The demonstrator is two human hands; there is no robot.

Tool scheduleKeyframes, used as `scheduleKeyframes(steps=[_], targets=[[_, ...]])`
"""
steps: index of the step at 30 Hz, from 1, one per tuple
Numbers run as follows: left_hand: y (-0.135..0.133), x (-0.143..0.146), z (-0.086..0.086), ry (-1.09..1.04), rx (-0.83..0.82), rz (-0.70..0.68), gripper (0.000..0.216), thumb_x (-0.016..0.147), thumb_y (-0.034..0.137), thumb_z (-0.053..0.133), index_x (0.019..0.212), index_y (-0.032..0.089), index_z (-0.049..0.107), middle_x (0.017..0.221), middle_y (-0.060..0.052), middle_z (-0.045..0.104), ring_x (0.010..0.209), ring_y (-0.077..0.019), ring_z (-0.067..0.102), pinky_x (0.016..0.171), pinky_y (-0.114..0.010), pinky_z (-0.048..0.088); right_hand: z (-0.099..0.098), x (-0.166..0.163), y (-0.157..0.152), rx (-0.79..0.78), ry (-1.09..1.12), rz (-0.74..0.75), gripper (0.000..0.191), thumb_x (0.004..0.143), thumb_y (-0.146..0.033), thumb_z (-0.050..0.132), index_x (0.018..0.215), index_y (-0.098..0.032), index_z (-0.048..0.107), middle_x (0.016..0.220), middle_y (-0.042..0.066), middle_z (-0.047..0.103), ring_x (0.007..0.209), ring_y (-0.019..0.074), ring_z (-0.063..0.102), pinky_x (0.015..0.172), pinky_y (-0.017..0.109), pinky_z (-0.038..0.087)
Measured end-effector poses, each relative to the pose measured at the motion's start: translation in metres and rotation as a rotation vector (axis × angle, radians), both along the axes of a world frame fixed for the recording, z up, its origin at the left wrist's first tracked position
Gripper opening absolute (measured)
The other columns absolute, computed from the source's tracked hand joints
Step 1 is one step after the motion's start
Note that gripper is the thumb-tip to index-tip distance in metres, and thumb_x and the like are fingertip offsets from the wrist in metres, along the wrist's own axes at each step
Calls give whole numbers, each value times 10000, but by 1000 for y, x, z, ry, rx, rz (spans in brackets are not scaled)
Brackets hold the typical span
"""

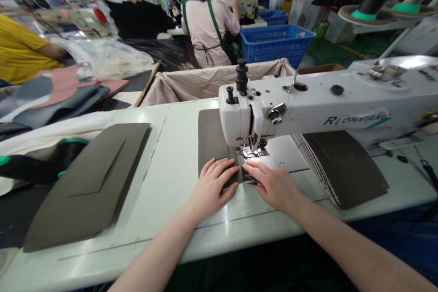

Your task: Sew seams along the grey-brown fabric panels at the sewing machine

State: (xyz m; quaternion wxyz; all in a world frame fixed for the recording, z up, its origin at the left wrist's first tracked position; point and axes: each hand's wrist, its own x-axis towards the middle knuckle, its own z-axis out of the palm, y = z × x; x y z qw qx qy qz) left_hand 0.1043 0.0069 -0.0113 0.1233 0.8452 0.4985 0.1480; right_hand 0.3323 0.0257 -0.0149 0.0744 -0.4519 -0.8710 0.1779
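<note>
Taupe panel (212,139) lies mid-bench, running from under the presser foot (253,150) of the sewing machine (308,109) toward the front edge. Both hands are open and flat, not gripping anything. The left hand (214,187) is pressed on the panel, and the right hand (273,185) is just beside the foot, with its fingertips at the panel's edge. Imo the trick here is light, even pressure: steer with the left and keep the right's fingertips clear of the needle. The panel looks stiff and matte, same as the left stack (92,178) and the right stack (345,169) on the bench (178,155).
</note>
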Motion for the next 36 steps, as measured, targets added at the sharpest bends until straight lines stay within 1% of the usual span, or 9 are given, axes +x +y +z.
scheduleKeyframes(steps=[5,10,15,21,29,36], targets=[[0,-1,-1,-4,-10,14,395,931,346,483,1319,270,494,1404,-45,491,1309,-223,428,1156,-470,271,1,0,0,2,8,6,568,862,-180,478,1417,-272,403,1474,22,425,1098,216,595,888,346,487],[2,-2,-2,-24,-27,30,428,944,354,459,1357,243,441,1427,-58,474,1330,-225,418,1155,-470,290,0,0,0,2,-3,4,573,853,-168,479,1413,-269,414,1475,30,422,1099,213,596,887,341,489],[5,-2,-7,-10,-26,55,476,955,349,437,1414,241,378,1475,-57,421,1377,-215,362,1176,-455,256,-1,-1,0,9,6,1,559,856,-172,477,1403,-271,425,1472,28,428,1095,214,599,892,342,489],[7,-1,-11,20,-23,70,557,955,394,431,1469,225,297,1534,-72,325,1423,-226,273,1187,-460,213,-2,1,-1,19,27,6,553,860,-175,485,1400,-278,423,1468,13,431,1099,216,598,911,354,485],[7,-1,-12,53,-26,75,587,960,403,417,1492,217,251,1550,-75,288,1436,-221,239,1191,-454,195,-1,1,-1,25,31,7,548,852,-162,487,1386,-275,439,1455,20,446,1086,207,605,892,343,493],[7,-2,-14,35,-17,82,604,953,392,430,1499,227,231,1555,-71,276,1445,-235,206,1185,-471,200,-1,0,0,36,37,6,539,851,-168,499,1378,-272,450,1449,23,455,1100,210,599,889,337,493]])
